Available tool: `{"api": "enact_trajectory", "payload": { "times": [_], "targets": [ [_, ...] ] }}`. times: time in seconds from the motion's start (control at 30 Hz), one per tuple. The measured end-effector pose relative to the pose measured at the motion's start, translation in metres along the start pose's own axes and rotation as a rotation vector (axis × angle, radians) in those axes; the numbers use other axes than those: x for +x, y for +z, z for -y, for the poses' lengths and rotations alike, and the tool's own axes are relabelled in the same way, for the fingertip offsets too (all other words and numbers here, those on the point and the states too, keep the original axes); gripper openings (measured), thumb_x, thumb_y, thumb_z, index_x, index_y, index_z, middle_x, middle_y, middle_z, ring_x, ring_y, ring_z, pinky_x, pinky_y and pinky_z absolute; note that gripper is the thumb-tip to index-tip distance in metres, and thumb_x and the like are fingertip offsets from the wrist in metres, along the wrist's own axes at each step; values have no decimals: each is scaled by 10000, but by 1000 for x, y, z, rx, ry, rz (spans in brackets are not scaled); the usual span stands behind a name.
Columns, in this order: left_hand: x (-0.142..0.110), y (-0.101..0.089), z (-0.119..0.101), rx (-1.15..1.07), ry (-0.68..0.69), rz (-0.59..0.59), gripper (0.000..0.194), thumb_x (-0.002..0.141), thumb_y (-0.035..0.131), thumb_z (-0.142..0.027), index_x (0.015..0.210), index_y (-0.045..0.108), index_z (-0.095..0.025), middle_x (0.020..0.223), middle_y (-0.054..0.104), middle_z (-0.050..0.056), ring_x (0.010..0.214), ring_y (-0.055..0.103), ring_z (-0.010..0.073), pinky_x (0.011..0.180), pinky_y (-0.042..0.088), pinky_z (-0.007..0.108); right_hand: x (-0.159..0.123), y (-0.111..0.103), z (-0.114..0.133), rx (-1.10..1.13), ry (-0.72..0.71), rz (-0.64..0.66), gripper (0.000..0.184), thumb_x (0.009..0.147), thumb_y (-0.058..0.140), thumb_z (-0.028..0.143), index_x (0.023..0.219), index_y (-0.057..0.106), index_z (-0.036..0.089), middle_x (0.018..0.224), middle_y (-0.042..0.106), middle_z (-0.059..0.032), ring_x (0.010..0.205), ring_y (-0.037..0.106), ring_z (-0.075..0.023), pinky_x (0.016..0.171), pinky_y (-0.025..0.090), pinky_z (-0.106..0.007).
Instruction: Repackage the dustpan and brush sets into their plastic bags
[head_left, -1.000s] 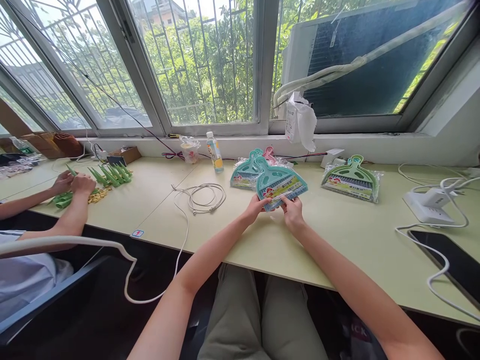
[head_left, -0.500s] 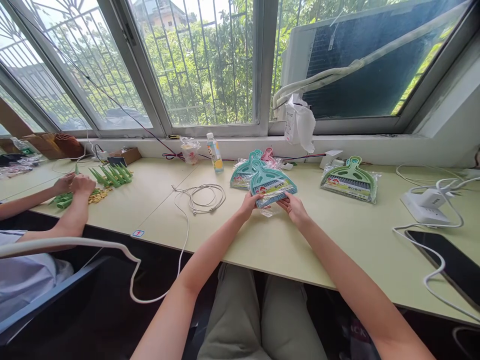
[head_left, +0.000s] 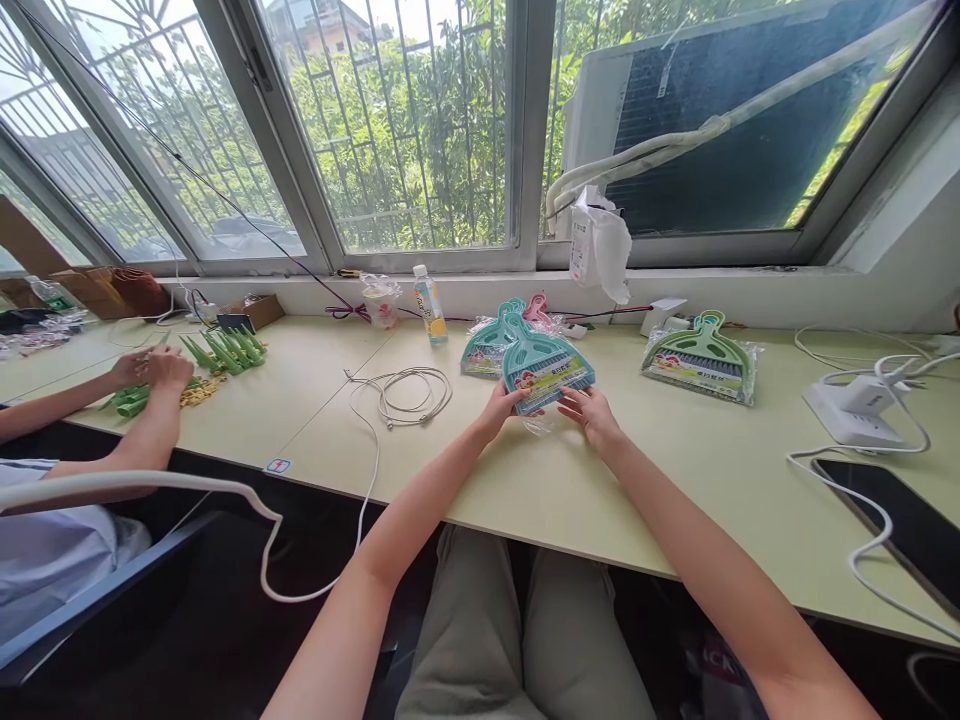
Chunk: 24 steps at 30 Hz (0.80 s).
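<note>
Our left hand [head_left: 495, 412] grips the teal dustpan [head_left: 541, 352] by its lower left corner; our right hand [head_left: 594, 415] spreads its fingers at the lower right edge, whether gripping we cannot tell. Behind, other dustpans [head_left: 480, 352] are partly hidden. The label [head_left: 553, 376] bears characters too small for us to read.

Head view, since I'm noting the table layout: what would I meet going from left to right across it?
Green pointed pieces, plastic-wrapped cup, drink bottle, held teal dustpan set, green dustpan set, white power strip.
</note>
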<state>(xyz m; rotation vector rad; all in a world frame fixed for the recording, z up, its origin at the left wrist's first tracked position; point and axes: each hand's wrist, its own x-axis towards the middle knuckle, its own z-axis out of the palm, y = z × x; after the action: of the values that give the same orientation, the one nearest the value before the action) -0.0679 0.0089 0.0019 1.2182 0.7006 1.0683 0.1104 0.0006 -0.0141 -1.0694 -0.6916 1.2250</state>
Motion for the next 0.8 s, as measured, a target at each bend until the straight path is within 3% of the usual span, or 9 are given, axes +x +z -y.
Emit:
{"api": "enact_trajectory", "payload": {
  "times": [0.37,0.57,0.8],
  "targets": [
    [-4,5,-3,3,-2,16,581,715,743,-314,1221,504,-158,1190,649,151,933,684,272,771,592,442,1,-1,-6,-76,-22,-34,365,601,824,256,892,611,211,906,722,-21,734,680,-150,578,510,-228],
    [-5,6,-1,22,-9,41,591,721,745,-319,1231,487,-167,1259,611,161,866,699,255,771,591,462,-3,0,-4,-155,-25,-103,448,577,832,356,927,590,217,1063,714,-52,760,693,-164,545,425,-209],
    [-4,6,0,40,-9,49,579,730,724,-308,1233,479,-159,1195,641,159,770,706,233,734,593,430,-3,2,-3,-176,-17,-114,394,627,781,318,949,580,213,1081,708,-54,742,700,-158,530,387,-206]
  ]
}}
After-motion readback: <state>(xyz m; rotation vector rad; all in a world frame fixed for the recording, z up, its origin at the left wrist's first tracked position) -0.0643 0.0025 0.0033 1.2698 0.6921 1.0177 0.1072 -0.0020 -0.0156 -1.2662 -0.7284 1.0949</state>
